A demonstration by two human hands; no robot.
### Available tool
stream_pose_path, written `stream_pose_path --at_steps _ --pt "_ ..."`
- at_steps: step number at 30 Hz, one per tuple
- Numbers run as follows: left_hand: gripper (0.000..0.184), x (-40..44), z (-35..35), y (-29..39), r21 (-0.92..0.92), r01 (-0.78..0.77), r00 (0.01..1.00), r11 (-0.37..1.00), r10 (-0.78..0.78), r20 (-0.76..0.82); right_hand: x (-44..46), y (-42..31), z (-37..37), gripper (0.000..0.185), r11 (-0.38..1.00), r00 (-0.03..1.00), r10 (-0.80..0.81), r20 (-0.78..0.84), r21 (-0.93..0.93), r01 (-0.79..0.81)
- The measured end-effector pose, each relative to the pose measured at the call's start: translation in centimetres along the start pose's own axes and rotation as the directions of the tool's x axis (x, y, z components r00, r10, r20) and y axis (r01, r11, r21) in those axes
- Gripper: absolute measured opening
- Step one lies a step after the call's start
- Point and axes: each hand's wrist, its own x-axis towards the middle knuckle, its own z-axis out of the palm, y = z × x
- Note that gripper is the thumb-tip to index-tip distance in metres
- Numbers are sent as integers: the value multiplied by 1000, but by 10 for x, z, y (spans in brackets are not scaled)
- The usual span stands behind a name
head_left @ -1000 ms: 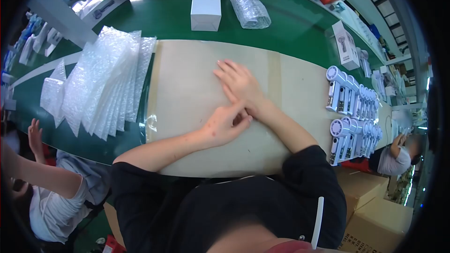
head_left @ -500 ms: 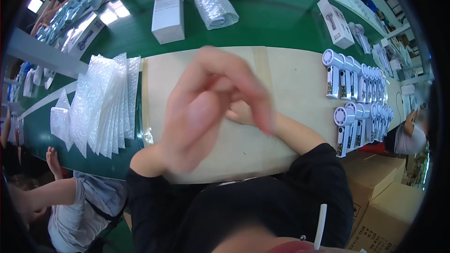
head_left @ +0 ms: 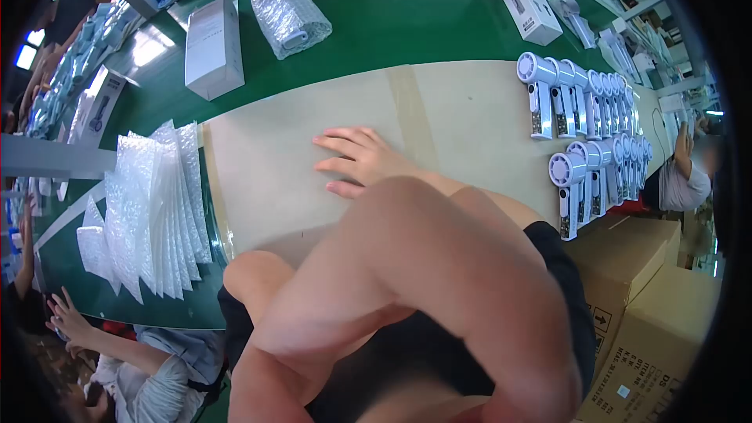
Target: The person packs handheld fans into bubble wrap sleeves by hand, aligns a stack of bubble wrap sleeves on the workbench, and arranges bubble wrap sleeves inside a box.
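My right hand [head_left: 362,159] lies flat on the beige board [head_left: 290,121], its fingers spread and pointing left. It holds nothing. Close to the camera, my left hand [head_left: 423,266] is raised in front of my chest and looks large and blurred. Its fingers bend toward the bottom right, and their tips are hard to make out, so I cannot tell whether it holds anything. A stack of bubble wrap bags [head_left: 153,211] lies left of the board. Two rows of white handheld fans [head_left: 570,168] stand along the board's right side.
Beyond the board, a white box [head_left: 214,51] and a bubble-wrapped item [head_left: 287,16] lie on the green table [head_left: 399,8]. Another printed box [head_left: 525,4] is at the back right. Cardboard cartons [head_left: 627,298] stand at right. A co-worker's hand [head_left: 70,317] shows at left.
My left hand has come nearer the camera and shifted right and down. My right hand has moved slightly left and now shows spread fingers. The whole view has turned a little.
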Motion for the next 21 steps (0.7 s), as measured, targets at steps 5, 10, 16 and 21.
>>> stream_pose_path --at_steps 5,10,16,21 --pt "19 -2 -1 3 -22 36 999 999 -37 -33 -1 -3 -2 31 1000 1000 15 -9 13 -15" --pt "19 -3 5 5 -19 66 997 998 -67 -37 -1 -5 -7 33 1000 1000 18 6 7 -18" --pt "18 -5 7 1 -1 84 996 996 -84 -28 -1 -7 -8 33 1000 1000 22 6 19 -22" --pt "18 -3 7 -1 9 96 994 995 -95 -44 -2 -7 -9 34 999 1000 29 -7 28 -29"
